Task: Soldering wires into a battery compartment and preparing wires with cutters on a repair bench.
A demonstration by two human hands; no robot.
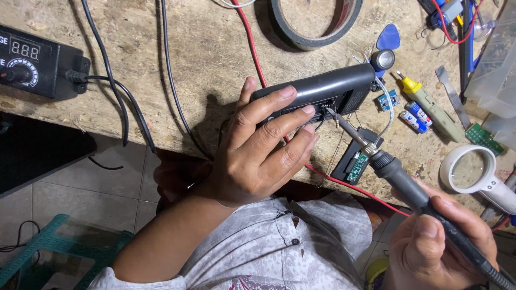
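My left hand (263, 147) grips a dark grey oblong plastic device (322, 88) and holds it on its side on the wooden workbench (209, 48). My right hand (438, 241) holds a black soldering iron (408, 185) like a pen. The iron's metal tip (330, 111) touches the device's opened side, just beyond my left fingertips. A silver cylinder (382, 58) sits at the device's far end, with thin wires running down from it.
A black control box with a dial (29, 62) sits at the left, its cables crossing the bench. A tape roll (314, 21), blue pick (388, 37), small circuit boards (388, 100), batteries (415, 117), a yellow-tipped tool (430, 104) and a white magnifier (473, 169) lie around. A red wire (252, 48) crosses the bench.
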